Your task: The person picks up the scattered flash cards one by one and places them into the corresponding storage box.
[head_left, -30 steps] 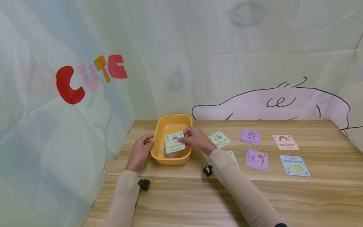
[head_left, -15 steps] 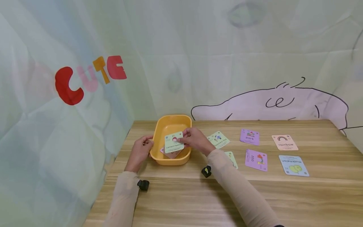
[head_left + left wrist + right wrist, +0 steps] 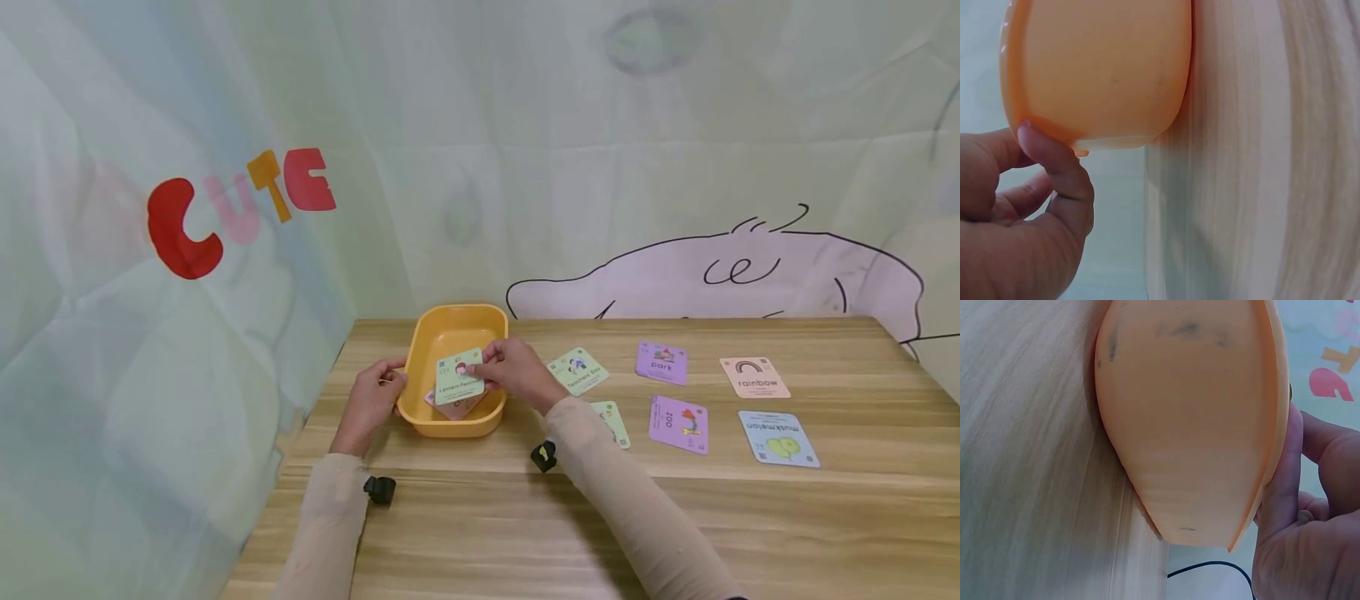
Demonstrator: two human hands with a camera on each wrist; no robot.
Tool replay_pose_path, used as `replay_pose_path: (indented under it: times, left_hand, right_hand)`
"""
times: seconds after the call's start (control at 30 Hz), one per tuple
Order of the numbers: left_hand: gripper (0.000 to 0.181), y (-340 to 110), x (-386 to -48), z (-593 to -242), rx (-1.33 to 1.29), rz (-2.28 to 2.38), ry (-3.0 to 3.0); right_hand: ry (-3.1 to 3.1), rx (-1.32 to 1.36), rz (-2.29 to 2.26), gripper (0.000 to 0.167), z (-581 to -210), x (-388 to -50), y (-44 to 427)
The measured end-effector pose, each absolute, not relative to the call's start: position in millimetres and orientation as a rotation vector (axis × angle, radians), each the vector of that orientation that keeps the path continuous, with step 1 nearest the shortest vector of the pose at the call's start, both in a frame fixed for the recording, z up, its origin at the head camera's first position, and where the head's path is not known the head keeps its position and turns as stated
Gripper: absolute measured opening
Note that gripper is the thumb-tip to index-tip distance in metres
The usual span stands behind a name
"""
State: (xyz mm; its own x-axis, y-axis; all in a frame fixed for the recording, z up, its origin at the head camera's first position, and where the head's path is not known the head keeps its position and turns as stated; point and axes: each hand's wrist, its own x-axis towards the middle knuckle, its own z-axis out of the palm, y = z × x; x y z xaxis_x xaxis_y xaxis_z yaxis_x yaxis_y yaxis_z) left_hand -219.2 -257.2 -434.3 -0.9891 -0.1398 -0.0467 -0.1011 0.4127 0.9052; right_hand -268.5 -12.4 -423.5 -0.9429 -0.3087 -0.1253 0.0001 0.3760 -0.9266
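Note:
In the head view a yellow tray (image 3: 459,428) stands on the wooden table, with a pink card (image 3: 454,411) lying inside. My left hand (image 3: 370,402) pinches the tray's left rim; the left wrist view shows thumb and fingers of that hand (image 3: 1035,206) at the rim of the orange-looking tray (image 3: 1104,69). Over the tray my right hand (image 3: 521,372) pinches a green "Lantern Festival" card (image 3: 454,386) by its right edge. From the right wrist, the hand (image 3: 1310,500) appears beside the rim of the tray (image 3: 1191,425), and the card is hidden there.
Right of the tray lie two green cards, one reading "Teachers' Day" (image 3: 579,371) and another (image 3: 613,423) partly behind the sleeve. Farther right are purple "park" (image 3: 662,363) and "zoo" (image 3: 678,424) cards, a pink "rainbow" card (image 3: 755,377) and a blue "muskmelon" card (image 3: 778,438). Curtains hang behind.
Both hands keep their grips almost unmoved. The right forearm has shifted slightly left, showing more of the lower green card, and the held card tilts a little differently.

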Motion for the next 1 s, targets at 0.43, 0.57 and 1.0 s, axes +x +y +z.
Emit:
replay_pose_path:
  times: [0.43,0.57,1.0]
  left_hand:
    - [0.038,-257.1,-219.5,-435.2,0.224,-1.671,-2.607]
    - [0.037,-256.4,-219.5,-434.9,0.238,-1.668,-2.612]
    - [0.036,-258.2,-220.8,-436.6,0.233,-1.667,-2.612]
  right_hand:
    - [2.368,-0.257,-1.588,0.026,-422.9,-268.5,-12.5]
    - [2.348,-0.229,-1.593,0.025,-422.1,-267.8,-12.7]
    - [2.340,-0.238,-1.615,0.025,-420.5,-266.1,-13.1]
